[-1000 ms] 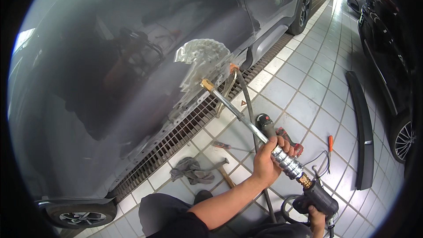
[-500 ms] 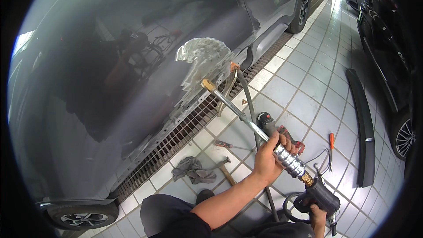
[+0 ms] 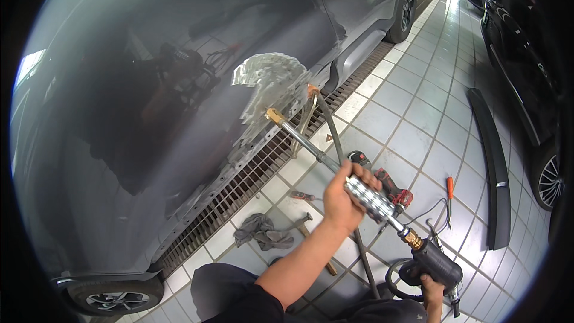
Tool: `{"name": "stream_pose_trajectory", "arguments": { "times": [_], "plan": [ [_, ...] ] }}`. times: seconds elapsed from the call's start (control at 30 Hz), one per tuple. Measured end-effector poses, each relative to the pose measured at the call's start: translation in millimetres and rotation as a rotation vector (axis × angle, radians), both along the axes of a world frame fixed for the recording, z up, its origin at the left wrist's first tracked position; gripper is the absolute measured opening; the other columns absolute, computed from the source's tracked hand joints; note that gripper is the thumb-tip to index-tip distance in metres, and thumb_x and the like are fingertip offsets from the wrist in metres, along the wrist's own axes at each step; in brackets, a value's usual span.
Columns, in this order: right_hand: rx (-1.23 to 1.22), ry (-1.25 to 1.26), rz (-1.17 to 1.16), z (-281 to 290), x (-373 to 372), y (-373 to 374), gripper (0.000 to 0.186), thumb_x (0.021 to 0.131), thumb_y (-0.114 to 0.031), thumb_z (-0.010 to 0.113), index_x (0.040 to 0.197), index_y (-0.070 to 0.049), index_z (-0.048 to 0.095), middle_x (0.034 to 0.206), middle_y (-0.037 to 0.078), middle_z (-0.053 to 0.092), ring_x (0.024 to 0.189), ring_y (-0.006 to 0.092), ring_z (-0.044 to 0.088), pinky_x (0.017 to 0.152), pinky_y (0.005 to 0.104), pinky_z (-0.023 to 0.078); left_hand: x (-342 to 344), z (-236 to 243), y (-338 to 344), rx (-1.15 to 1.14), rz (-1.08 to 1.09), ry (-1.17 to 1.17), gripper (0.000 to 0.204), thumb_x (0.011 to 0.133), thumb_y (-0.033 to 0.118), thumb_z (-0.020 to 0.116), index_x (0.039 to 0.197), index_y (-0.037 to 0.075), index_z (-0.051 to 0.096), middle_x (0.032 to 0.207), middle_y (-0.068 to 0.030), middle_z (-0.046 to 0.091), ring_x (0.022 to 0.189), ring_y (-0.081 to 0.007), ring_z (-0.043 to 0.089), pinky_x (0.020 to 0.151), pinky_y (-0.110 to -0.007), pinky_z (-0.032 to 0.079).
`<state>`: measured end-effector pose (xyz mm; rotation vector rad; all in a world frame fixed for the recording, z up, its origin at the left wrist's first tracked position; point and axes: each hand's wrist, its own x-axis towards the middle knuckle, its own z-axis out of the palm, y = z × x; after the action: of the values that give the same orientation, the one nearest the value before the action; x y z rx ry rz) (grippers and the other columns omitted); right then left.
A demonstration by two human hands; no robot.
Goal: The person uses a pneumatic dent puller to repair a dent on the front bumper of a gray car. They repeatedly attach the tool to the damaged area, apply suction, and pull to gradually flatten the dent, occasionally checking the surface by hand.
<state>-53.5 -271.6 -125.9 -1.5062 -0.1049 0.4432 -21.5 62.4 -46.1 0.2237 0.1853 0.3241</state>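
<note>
My left hand (image 3: pixel 342 202) is wrapped round the shiny ribbed sliding weight (image 3: pixel 372 198) of a slide-hammer dent puller. Its steel rod (image 3: pixel 305 142) runs up to a brass-coloured tip (image 3: pixel 275 116), which meets the lower edge of a bare-metal patch (image 3: pixel 272 72) on a dark grey car panel (image 3: pixel 179 101). At the rod's other end, my right hand (image 3: pixel 431 288) grips the black pistol-shaped body (image 3: pixel 439 265), its fingers partly hidden. A short piece of rod shows between the weight and the brass fitting (image 3: pixel 412 239). A copper-coloured clamp (image 3: pixel 313 90) with a thick cable (image 3: pixel 330 125) is at the panel's lower edge.
On the tiled floor lie a grey rag (image 3: pixel 260 230), a hammer (image 3: pixel 306 222), a red-and-black power tool (image 3: pixel 394 191) and an orange-handled screwdriver (image 3: pixel 450 188). A drain grate (image 3: pixel 230 185) runs beneath the panel. At right, a long black trim strip (image 3: pixel 491 173) lies beside a black car (image 3: pixel 520 66).
My left hand has slid the weight up the rod toward the tip, away from the pistol body, baring rod above the brass fitting. My right hand stays almost where it was.
</note>
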Motion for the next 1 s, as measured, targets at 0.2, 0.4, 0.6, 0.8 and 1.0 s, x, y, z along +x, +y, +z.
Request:
{"name": "stream_pose_trajectory", "arguments": {
  "times": [0.2,0.4,0.6,0.8,1.0],
  "plan": [
    [0.045,-0.007,0.104,-8,16,3,0.069,0.071,-0.046,0.079,0.115,0.002,0.057,0.080,0.008,0.064,0.076,0.0192,0.061,0.072,0.0326,0.048,-5,-3,-47,-0.022,0.057,0.099,0.025,0.097,0.031,0.048,0.087,0.009,0.049,0.082,-0.0052,0.050,0.083,-0.0201,0.052,0.087,-0.038,0.045],
    [0.414,0.590,-0.084,-9,27,3,0.056,0.079,-0.050,0.070,0.101,0.000,0.056,0.065,0.016,0.060,0.052,0.0271,0.060,0.048,0.0365,0.051,4,12,-42,0.046,0.049,0.284,0.023,0.098,0.030,0.050,0.096,0.007,0.053,0.091,-0.0064,0.054,0.094,-0.0223,0.055,0.091,-0.038,0.043],
    [0.068,-0.027,-0.007,-22,8,-5,0.057,0.072,-0.031,0.082,0.113,0.001,0.058,0.089,0.010,0.067,0.081,0.0212,0.065,0.075,0.0340,0.052,-5,4,-37,-0.041,-0.089,0.074,0.028,0.097,0.032,0.050,0.081,0.010,0.044,0.076,-0.0024,0.041,0.078,-0.0190,0.044,0.087,-0.038,0.041],
    [-0.116,0.028,-0.051,-27,-5,-26,0.050,0.074,-0.025,0.081,0.113,-0.001,0.060,0.095,0.009,0.068,0.088,0.0197,0.064,0.081,0.0328,0.050,-14,4,-41,-0.010,-0.106,0.025,0.026,0.095,0.029,0.049,0.078,0.012,0.042,0.074,-0.0018,0.039,0.074,-0.0178,0.042,0.085,-0.039,0.041],
    [-0.201,0.117,-0.067,-26,-5,-26,0.052,0.073,-0.021,0.082,0.115,-0.001,0.059,0.100,0.008,0.067,0.094,0.0200,0.063,0.087,0.0339,0.049,-15,8,-36,-0.021,-0.085,0.048,0.026,0.094,0.030,0.051,0.078,0.012,0.043,0.072,-0.0010,0.040,0.071,-0.0174,0.044,0.084,-0.039,0.042]
  ]
}}
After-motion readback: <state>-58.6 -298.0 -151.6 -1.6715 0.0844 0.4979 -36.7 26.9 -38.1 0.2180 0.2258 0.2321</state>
